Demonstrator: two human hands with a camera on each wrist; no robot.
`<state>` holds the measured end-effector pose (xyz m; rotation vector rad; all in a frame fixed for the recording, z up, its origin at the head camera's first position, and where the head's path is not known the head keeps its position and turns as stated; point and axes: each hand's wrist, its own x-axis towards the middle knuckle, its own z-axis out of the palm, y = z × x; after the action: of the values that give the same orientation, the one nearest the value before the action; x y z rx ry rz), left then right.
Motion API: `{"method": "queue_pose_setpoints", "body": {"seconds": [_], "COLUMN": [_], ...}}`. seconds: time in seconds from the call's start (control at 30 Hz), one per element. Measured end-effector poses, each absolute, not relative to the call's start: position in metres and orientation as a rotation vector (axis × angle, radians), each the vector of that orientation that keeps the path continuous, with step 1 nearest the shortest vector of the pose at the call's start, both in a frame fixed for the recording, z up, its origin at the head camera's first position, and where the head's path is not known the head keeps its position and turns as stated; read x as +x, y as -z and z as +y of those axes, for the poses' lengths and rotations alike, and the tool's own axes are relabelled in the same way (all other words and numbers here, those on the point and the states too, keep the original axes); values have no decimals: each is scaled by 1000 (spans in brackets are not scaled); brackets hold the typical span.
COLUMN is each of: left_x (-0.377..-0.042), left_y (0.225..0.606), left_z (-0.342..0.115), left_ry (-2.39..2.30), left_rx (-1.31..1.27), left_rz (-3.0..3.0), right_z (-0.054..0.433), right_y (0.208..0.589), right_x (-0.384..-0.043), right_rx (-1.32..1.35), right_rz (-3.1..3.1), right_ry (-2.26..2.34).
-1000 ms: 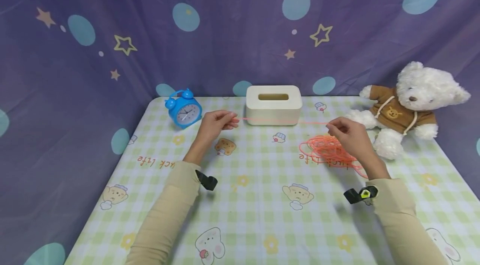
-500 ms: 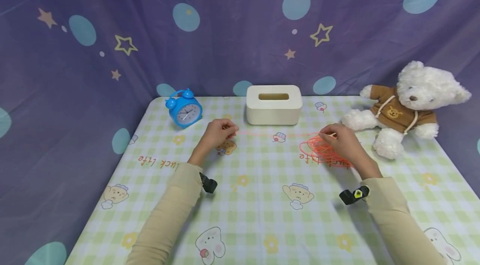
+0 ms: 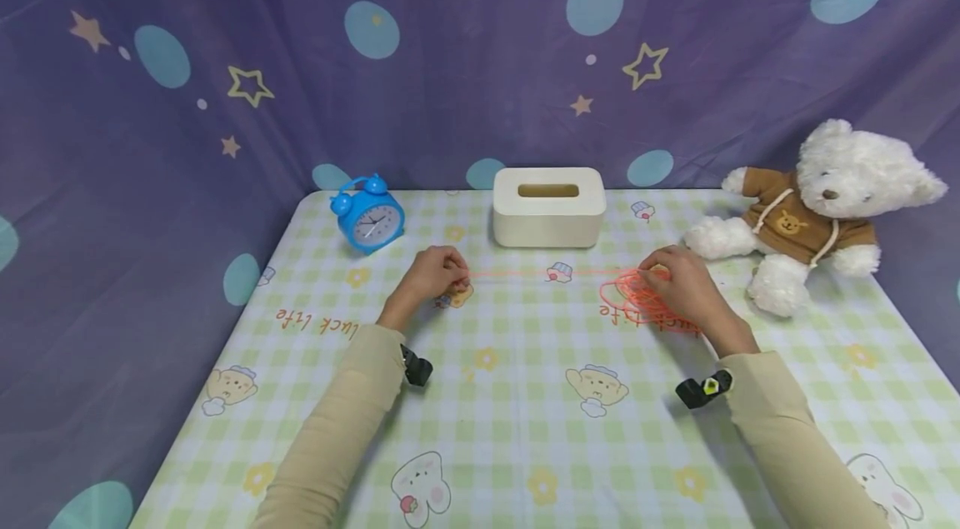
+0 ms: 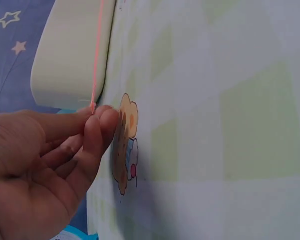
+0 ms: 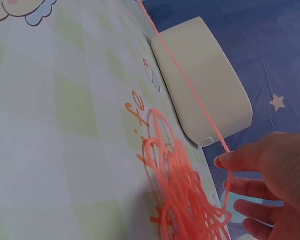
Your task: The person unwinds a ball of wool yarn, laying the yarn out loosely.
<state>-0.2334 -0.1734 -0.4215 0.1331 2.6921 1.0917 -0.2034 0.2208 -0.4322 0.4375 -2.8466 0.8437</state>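
Note:
A thin coral-pink string (image 3: 525,273) stretches straight between the two hands, just above the tablecloth. My left hand (image 3: 435,274) pinches its end between thumb and fingertips, seen closely in the left wrist view, where the tip of the string (image 4: 94,106) shows at the fingers. My right hand (image 3: 677,283) pinches the string further along, thumb against forefinger, the other fingers loosely bent in the right wrist view. From there the string runs down into a loose tangled heap (image 5: 182,185) of the same string on the cloth, partly hidden under the right hand in the head view.
A cream tissue box (image 3: 548,221) stands behind the string at the table's back edge. To its left is a blue alarm clock (image 3: 371,217). A white teddy bear (image 3: 810,217) in a brown hoodie sits at the back right. A purple curtain (image 3: 480,79) hangs behind the checked tablecloth (image 3: 510,429).
Both hands have come down and toward the person with the string, from in front of the tissue box to low over the cloth. The right hand has also shifted slightly left.

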Motion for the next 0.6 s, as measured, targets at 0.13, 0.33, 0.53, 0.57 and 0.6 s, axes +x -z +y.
{"method": "queue_pose_setpoints", "body": {"seconds": [0.13, 0.33, 0.53, 0.57, 0.6], "left_x": [-231, -233, -233, -233, -233], "left_y": [423, 426, 423, 420, 418], "left_z": [-173, -172, -181, -184, -188], "left_ry": [-1042, -815, -700, -694, -688], "left_rx": [125, 152, 164, 166, 167], "left_rz": [2706, 2742, 2778, 2782, 2784], "right_z": [220, 218, 222, 225, 228], "right_y": [435, 440, 432, 428, 425], "right_x": [-203, -203, -202, -202, -202], "right_rx": [469, 518, 499, 484, 471], "right_rz": [-2818, -2784, -2868, -2884, -2888], "right_ry": [-818, -743, -766, -788, -804]}}
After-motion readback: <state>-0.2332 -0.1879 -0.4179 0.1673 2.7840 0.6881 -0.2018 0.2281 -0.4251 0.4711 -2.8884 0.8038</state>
